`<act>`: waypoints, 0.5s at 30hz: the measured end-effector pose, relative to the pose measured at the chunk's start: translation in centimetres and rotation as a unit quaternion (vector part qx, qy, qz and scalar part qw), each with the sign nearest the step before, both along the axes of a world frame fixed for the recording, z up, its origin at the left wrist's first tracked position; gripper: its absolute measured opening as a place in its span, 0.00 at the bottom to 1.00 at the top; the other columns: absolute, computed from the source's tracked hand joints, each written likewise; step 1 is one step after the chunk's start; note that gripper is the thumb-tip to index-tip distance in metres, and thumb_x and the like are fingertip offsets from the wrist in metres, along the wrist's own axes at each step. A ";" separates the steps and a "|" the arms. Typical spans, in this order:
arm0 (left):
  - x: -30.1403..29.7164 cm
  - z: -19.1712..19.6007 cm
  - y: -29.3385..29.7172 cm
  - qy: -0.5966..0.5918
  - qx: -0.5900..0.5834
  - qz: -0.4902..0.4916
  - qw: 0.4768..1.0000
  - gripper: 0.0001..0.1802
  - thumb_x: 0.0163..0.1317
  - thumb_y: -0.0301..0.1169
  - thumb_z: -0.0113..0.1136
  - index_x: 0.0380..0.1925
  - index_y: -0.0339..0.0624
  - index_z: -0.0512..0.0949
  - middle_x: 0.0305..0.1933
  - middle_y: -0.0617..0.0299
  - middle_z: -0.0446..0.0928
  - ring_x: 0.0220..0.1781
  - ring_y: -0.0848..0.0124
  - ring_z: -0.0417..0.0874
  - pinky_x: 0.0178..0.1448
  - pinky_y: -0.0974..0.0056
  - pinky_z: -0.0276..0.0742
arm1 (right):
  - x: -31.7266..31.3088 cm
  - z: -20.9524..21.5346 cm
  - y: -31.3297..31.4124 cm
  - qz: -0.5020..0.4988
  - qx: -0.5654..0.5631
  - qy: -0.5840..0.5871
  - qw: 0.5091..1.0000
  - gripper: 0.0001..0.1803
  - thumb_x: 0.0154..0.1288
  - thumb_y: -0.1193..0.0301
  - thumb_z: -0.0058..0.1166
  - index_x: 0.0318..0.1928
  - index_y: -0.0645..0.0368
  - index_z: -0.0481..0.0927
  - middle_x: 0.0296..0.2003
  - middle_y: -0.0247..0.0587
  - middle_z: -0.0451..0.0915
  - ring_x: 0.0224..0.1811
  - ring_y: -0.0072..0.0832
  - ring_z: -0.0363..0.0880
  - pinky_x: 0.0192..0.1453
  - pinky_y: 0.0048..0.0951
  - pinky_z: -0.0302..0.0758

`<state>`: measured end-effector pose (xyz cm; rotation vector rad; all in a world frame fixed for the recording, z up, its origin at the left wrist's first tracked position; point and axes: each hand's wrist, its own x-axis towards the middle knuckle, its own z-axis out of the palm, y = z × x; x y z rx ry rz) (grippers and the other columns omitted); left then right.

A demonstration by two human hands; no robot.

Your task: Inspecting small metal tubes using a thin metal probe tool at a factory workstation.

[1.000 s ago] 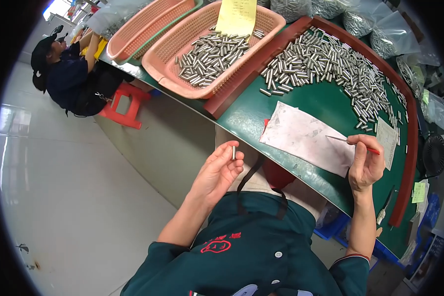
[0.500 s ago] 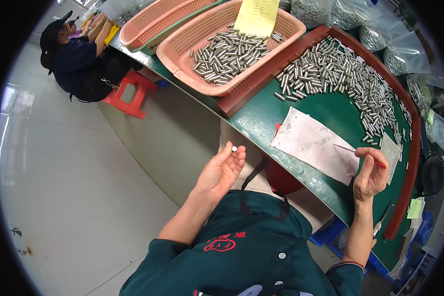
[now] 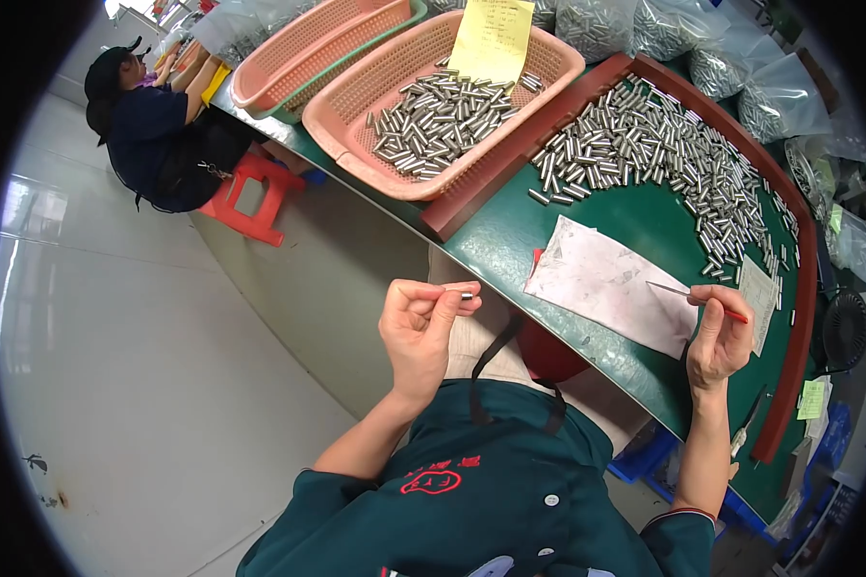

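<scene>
Right in the middle of the frame, a small metal pin is pinched between the thumb and fingertips of the left hand, held up in the air off the edge of the green worktop. The pin looks tiny, hard and shiny, so it is judged to be very light, stiff and a bit slippery. It is best held at its middle with a soft pinch, so that both ends stay free and it cannot roll away.

At the right of the frame, a thin pointed tool with a red handle is gripped by the closed fingers of the right hand. Its tip is held over a white sheet of paper lying on the worktop. The tool looks thin and sharp, so it is safest held by the red part.

Many more pins are spread at the upper right, and others are piled in a pink basket at the top, under a yellow note.
</scene>
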<state>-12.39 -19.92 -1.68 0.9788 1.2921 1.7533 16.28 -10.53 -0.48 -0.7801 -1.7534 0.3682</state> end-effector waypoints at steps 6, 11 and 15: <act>0.0 3.1 0.5 0.333 0.187 0.025 0.924 0.13 0.53 0.15 0.59 0.35 0.37 0.66 0.36 0.46 0.81 0.36 0.61 0.84 0.39 0.65 0.80 | 0.0 1.4 -0.5 0.007 0.055 -0.027 0.998 0.06 0.60 0.85 0.45 0.39 0.68 0.70 0.27 0.50 0.78 0.26 0.34 0.77 0.32 0.28 0.74; -2.3 8.3 7.9 0.545 0.295 0.140 0.772 0.17 0.52 0.16 0.57 0.43 0.35 0.69 0.49 0.44 0.75 0.53 0.48 0.76 0.57 0.49 0.68 | 0.4 4.0 -1.7 -0.003 0.174 -0.059 0.983 0.06 0.65 0.75 0.44 0.41 0.64 0.67 0.26 0.48 0.78 0.24 0.37 0.78 0.28 0.32 0.75; -0.3 9.1 10.1 0.584 0.190 0.115 0.781 0.33 0.44 0.19 0.61 0.55 0.36 0.65 0.64 0.46 0.59 0.64 0.48 0.60 0.66 0.51 0.51 | 0.4 8.1 -5.4 0.036 0.145 -0.145 0.978 0.08 0.65 0.73 0.43 0.42 0.62 0.67 0.22 0.42 0.75 0.20 0.33 0.75 0.23 0.31 0.71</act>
